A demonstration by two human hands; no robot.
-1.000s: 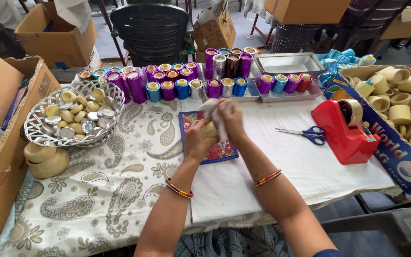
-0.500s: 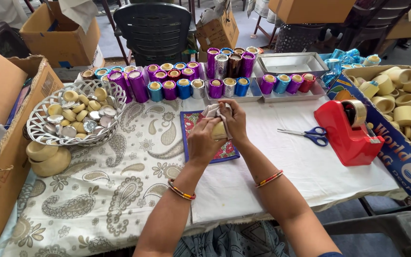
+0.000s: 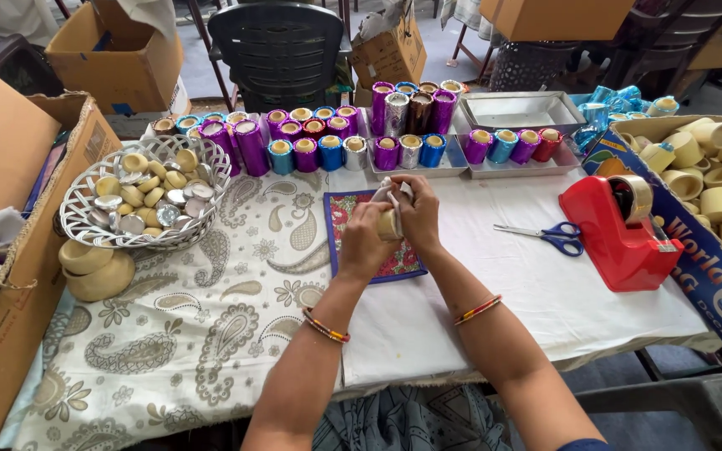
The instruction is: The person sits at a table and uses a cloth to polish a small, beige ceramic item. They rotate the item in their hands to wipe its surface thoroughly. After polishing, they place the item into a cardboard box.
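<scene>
My left hand (image 3: 364,241) and my right hand (image 3: 419,219) meet over a small red-and-blue patterned mat (image 3: 349,215) at the table's middle. Together they grip a small cream-coloured roll (image 3: 389,224) with a piece of white wrap (image 3: 387,194) folded around it. Most of the roll is hidden by my fingers. Both wrists wear thin red and gold bangles.
Rows of shiny foil-wrapped rolls (image 3: 327,142) line the far edge beside a metal tray (image 3: 521,109). A white wire basket (image 3: 145,200) of small discs sits left. Blue scissors (image 3: 545,234), a red tape dispenser (image 3: 620,230) and a box of cream rolls (image 3: 716,179) lie right.
Both hands have stayed over the mat, turning the roll and wrap slightly between the fingers. Nothing else on the table has moved.
</scene>
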